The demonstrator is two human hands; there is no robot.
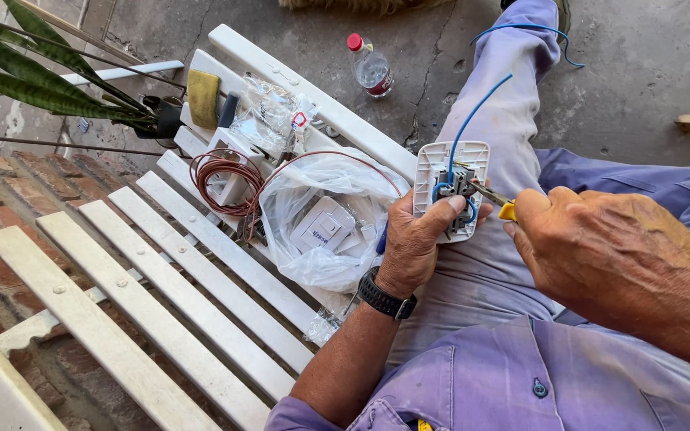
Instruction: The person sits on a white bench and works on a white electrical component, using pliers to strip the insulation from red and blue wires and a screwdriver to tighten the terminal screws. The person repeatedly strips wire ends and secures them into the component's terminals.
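From the head camera, looking down, the left hand (413, 243) holds a white switch plate (450, 190) with its back side up, over the person's lap. Its grip is closed around the lower part of the plate, the thumb lying across the back near the grey mechanism in the middle. A blue wire (473, 112) rises from that mechanism, curves up past the top edge of the plate and runs on over the purple trouser leg (513, 96). A black wristwatch (385, 299) sits on the left wrist, below the plate.

The right hand (592, 247) is just to the right of the plate, its grip closed on a screwdriver (495, 199) with a yellow handle. The metal shaft reaches left, and its tip meets the grey mechanism on the plate's back.

To the left of the plate, a white slatted counter (161, 279) carries a clear plastic bag (321, 223) with white electrical parts inside, touching the left hand's knuckles. Farther left of the plate lies a coil of red-brown wire (225, 179), and above it a smaller crumpled clear packet (269, 116) and a yellow sponge (203, 97). A plastic bottle (370, 68) with a red cap lies on the concrete floor (640, 72), up and left of the plate. Green plant leaves (33, 80) reach in at the far left.
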